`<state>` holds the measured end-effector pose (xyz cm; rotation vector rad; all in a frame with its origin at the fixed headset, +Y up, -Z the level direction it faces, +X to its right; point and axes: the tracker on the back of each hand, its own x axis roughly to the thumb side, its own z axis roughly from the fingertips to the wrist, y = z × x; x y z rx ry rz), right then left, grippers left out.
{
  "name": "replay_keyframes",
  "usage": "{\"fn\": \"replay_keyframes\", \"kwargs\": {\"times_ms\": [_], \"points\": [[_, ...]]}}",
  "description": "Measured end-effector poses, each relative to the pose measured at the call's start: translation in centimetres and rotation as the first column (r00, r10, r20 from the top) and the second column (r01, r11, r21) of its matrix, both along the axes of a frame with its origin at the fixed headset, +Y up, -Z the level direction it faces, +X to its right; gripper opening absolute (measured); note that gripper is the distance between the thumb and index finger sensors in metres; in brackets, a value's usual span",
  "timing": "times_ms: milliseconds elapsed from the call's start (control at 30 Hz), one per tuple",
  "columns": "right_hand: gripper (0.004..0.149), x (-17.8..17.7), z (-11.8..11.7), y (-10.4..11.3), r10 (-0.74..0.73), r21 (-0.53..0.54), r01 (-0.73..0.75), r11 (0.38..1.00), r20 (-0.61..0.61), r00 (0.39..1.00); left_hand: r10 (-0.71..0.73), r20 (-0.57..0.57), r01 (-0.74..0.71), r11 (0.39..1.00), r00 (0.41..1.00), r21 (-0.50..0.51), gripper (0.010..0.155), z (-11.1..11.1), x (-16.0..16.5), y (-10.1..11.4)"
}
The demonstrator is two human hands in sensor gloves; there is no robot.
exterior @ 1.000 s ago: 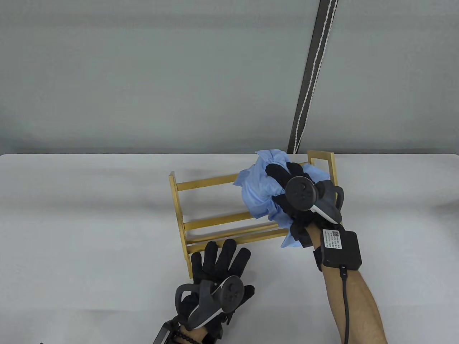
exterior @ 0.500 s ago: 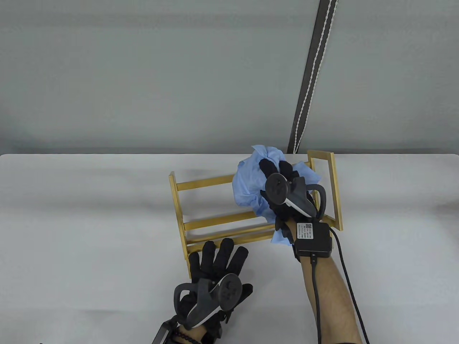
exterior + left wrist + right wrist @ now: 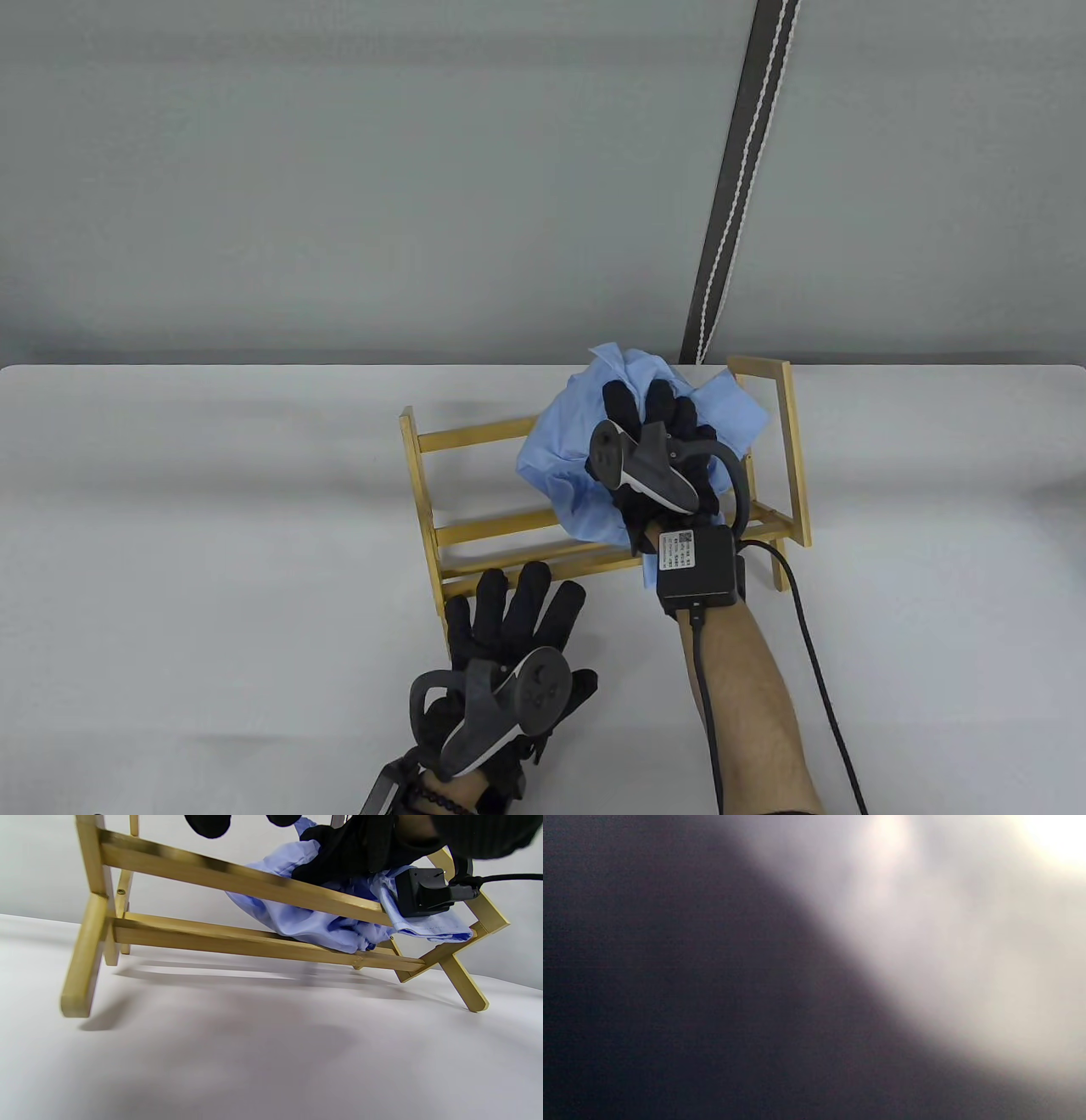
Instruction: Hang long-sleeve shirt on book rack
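A wooden book rack [image 3: 475, 437] stands on the white table. A bunched light-blue long-sleeve shirt [image 3: 564, 467] sits on the rack's right half, over the top rail. My right hand [image 3: 649, 407] grips the bunch from above, its fingers dug into the cloth. My left hand [image 3: 517, 594] lies flat with fingers spread on the table at the rack's front left corner, fingertips at the front rail. In the left wrist view the shirt [image 3: 305, 925] sags between the rack's rails [image 3: 237, 878] under the right hand [image 3: 352, 849]. The right wrist view is a blur.
A dark strap with white stitching [image 3: 738, 170] hangs against the grey back wall behind the rack's right end. A black cable [image 3: 814, 645] trails from the box on my right wrist. The table [image 3: 212, 509] extends wide to the left and right.
My right hand has moved left along the rack with the shirt bunch and turned at the wrist. The shirt now covers more of the top rail. My left hand has barely moved.
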<state>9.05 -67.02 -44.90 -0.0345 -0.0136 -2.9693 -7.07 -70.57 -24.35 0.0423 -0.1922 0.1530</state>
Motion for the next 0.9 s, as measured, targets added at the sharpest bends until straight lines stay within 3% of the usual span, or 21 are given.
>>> {"fn": "replay_keyframes", "kwargs": {"times_ms": [133,367,900], "points": [[0.100,0.1,0.4,0.4,-0.064,-0.103,0.063,0.993,-0.002,0.998,-0.007,0.009,0.007,1.000,1.000,-0.005,0.091,0.0,0.1,-0.1],[0.104,0.4,2.5,1.9,-0.040,-0.002,0.040,0.999,-0.098,0.994,-0.004,0.007,0.004,1.000,1.000,-0.014,0.091,0.0,0.1,-0.1],[0.104,0.2,8.4,2.4,-0.034,0.035,0.041,0.999,-0.186,0.982,-0.006,-0.007,0.006,1.000,1.000,-0.012,0.091,-0.1,0.0,0.0]]}}
